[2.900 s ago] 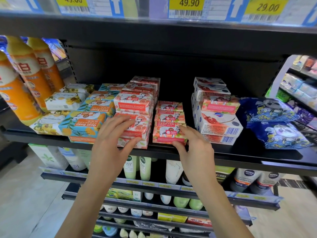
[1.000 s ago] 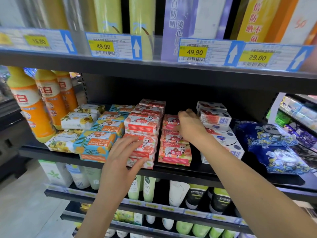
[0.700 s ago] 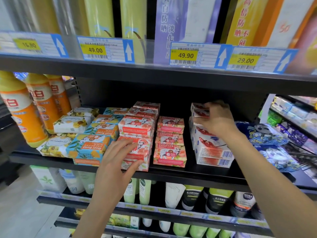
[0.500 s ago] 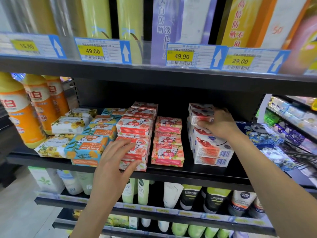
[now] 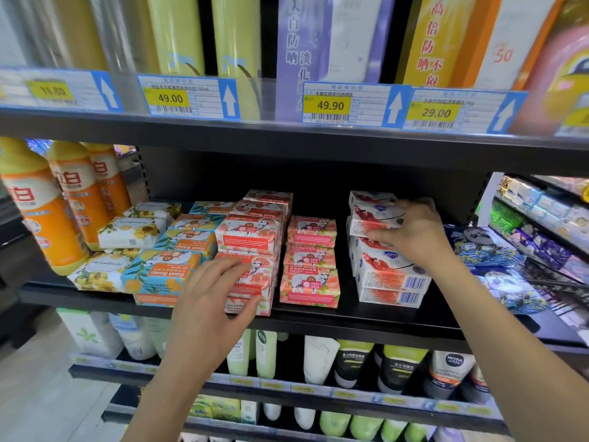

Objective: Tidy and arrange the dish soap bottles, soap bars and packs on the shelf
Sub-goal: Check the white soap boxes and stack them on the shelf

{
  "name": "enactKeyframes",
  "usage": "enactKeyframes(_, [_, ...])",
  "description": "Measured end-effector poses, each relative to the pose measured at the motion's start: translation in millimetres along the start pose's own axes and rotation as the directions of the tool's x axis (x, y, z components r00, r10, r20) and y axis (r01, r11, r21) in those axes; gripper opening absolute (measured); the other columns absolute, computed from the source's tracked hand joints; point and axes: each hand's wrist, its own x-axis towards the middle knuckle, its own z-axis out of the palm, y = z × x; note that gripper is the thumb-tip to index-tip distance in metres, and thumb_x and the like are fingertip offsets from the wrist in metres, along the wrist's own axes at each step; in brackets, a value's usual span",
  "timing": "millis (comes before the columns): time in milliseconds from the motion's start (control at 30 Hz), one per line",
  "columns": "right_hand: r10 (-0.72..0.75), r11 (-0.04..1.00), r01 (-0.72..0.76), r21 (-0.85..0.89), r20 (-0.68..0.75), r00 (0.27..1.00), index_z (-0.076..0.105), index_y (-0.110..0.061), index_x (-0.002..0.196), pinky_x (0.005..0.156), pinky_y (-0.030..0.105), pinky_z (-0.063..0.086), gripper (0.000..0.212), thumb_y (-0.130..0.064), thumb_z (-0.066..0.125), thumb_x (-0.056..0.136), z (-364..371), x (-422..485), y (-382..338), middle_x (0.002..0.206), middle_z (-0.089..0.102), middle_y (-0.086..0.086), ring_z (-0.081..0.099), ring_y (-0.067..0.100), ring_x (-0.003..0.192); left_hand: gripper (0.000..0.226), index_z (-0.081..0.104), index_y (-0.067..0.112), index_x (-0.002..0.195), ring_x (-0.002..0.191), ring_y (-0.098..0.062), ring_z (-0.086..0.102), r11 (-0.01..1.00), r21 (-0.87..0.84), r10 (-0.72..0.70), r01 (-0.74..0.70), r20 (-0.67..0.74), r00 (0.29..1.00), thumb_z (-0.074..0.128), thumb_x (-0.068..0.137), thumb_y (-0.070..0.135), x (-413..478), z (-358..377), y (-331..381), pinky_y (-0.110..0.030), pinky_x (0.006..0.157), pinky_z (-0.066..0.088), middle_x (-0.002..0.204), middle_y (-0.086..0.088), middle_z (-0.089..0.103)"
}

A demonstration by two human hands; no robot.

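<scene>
While the person stood before the shelf [image 5: 350, 319], the right hand [image 5: 414, 232] was grasping a white and red soap box [image 5: 371, 218], with the thumb on its near face and the fingers curled over its top. This box lay on top of the stack of white soap boxes [image 5: 389, 277] on the right part of the shelf. The left hand [image 5: 220, 301] was released; its fingers were stretched out and rested on the near face of the lower red goat soap boxes [image 5: 248, 237], close to the near edge of the shelf. Between the two stacks stood a column of pink soap boxes [image 5: 310, 287], apart from the hands. Left of the red boxes lay blue goat soap boxes [image 5: 162, 277], then yellow flower soap bars [image 5: 95, 274]. At the far left stood the orange dish soap bottles [image 5: 35, 212], upright. Blue packs [image 5: 497, 269] lay at the right end of the shelf.
</scene>
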Motion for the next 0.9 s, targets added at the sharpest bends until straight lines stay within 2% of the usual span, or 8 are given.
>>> enactKeyframes(133, [-0.074,0.994,0.079,0.071,-0.074,0.995,0.058,-0.014,0.140,0.081,0.006,0.036,0.083,-0.034,0.094,0.068,-13,-43,-12,0.134,0.043,0.003,0.054,0.011,0.098,0.057,0.064,0.017,0.134,0.129,-0.020,0.052,1.000,0.008,0.020,-0.020,0.002,1.000,0.058,0.088,0.050,3,-5,7,-0.047,0.120,0.034,0.132,0.003,0.062])
enactKeyframes(200, [-0.119,0.983,0.134,0.128,-0.121,0.986,0.058,-0.016,0.142,0.069,-0.004,0.035,0.086,-0.032,0.095,0.066,-15,-67,-15,0.130,0.042,-0.003,0.047,-0.001,0.082,0.054,0.064,0.018,0.134,0.129,-0.019,0.052,0.999,-0.031,0.012,-0.013,-0.033,0.999,0.060,0.090,0.049,3,-9,19,-0.036,0.118,0.034,0.132,0.004,0.061])
enactKeyframes(300, [-0.203,0.951,0.235,0.201,-0.169,0.964,0.060,-0.019,0.139,0.081,-0.010,0.028,0.088,-0.033,0.097,0.060,-10,-103,-17,0.124,0.040,-0.011,0.044,-0.011,0.096,0.039,0.066,0.026,0.129,0.119,-0.007,0.058,0.951,-0.300,-0.094,0.078,-0.040,0.995,0.067,0.095,0.045,1,-16,54,-0.015,0.106,0.040,0.124,0.014,0.063])
enactKeyframes(400, [-0.264,0.908,0.316,0.276,-0.210,0.941,0.062,-0.020,0.135,0.088,-0.006,0.032,0.086,-0.030,0.098,0.058,0,-134,-17,0.123,0.043,-0.010,0.040,-0.026,0.110,0.054,0.060,0.037,0.133,0.112,-0.001,0.064,0.738,-0.612,-0.228,0.283,0.167,0.959,0.067,0.081,0.050,-1,-18,89,-0.014,0.092,0.052,0.118,0.021,0.066])
enactKeyframes(500, [-0.309,0.878,0.385,0.284,-0.276,0.910,0.060,-0.023,0.135,0.095,0.000,0.035,0.083,-0.031,0.096,0.061,15,-157,-15,0.129,0.044,-0.008,0.043,-0.015,0.119,0.070,0.051,0.042,0.142,0.113,0.004,0.065,0.503,-0.735,-0.255,0.455,0.376,0.891,0.072,0.077,0.056,-3,-8,103,-0.018,0.092,0.055,0.124,0.022,0.068])
enactKeyframes(600, [-0.328,0.858,0.422,0.293,-0.320,0.889,0.058,-0.017,0.139,0.103,0.010,0.039,0.083,-0.039,0.090,0.066,29,-172,-12,0.134,0.043,-0.008,0.045,-0.001,0.127,0.060,0.061,0.038,0.133,0.115,-0.013,0.070,0.323,-0.793,-0.296,0.517,0.434,0.851,0.075,0.079,0.059,-10,2,105,-0.040,0.100,0.055,0.121,0.007,0.074])
enactKeyframes(767, [-0.349,0.849,0.417,0.324,-0.247,0.904,0.051,-0.020,0.148,0.109,0.036,0.047,0.086,-0.046,0.084,0.073,36,-183,-5,0.145,0.043,-0.004,0.043,0.012,0.139,0.048,0.066,0.027,0.126,0.113,-0.023,0.072,0.183,-0.830,-0.381,0.528,0.435,0.816,0.082,0.080,0.034,-23,7,102,-0.043,0.094,0.060,0.117,-0.005,0.076])
enactKeyframes(900, [-0.128,0.713,0.091,0.696,0.001,0.992,0.051,-0.031,0.145,0.098,0.036,0.056,0.080,-0.046,0.081,0.073,30,-188,-4,0.138,0.060,-0.009,0.060,0.013,0.126,0.046,0.066,0.022,0.124,0.109,-0.022,0.074,0.130,-0.853,-0.391,0.506,0.425,0.816,0.071,0.078,0.023,-30,6,102,-0.035,0.089,0.061,0.114,-0.005,0.078])
